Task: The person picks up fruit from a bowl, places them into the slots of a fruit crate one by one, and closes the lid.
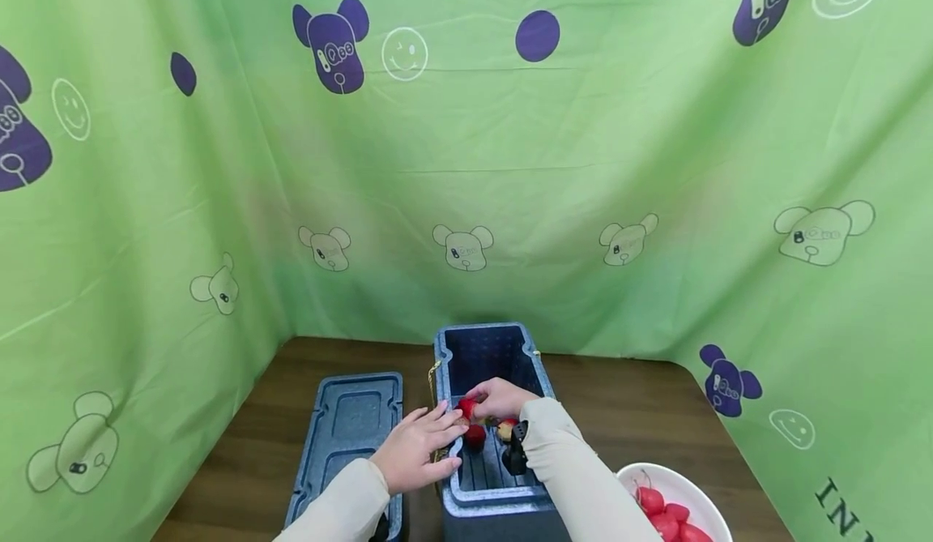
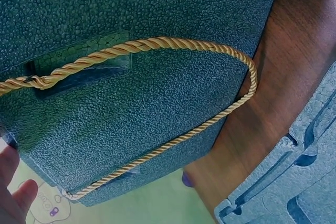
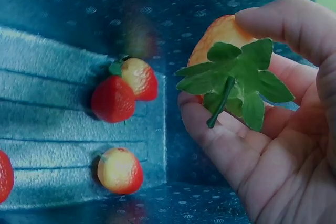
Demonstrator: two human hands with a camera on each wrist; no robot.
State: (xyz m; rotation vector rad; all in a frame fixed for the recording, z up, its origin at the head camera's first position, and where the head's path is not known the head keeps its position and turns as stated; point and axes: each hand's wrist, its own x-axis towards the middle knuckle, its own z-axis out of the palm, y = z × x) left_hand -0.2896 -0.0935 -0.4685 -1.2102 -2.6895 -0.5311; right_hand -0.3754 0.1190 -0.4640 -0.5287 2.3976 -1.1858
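Note:
My right hand (image 1: 499,399) is inside a blue foam box (image 1: 503,493), pinching a strawberry (image 3: 218,35) between thumb and fingers. Its green leaves and stem face the right wrist camera. Several more red and yellowish strawberries (image 3: 113,99) lie on the ribbed floor of the box; two of them sit close together. My left hand (image 1: 423,449) is at the left rim of the box, fingers straight and spread. In the left wrist view only two fingertips (image 2: 23,198) show, beside the box's textured outer wall.
A blue foam lid (image 1: 357,412) lies on the wooden table (image 1: 233,437) left of the box. A gold rope (image 2: 184,43) loops from the box's side. At the front right stands a white bowl (image 1: 717,518) with several red fruits (image 1: 649,500). Green printed cloth (image 1: 466,145) hangs behind.

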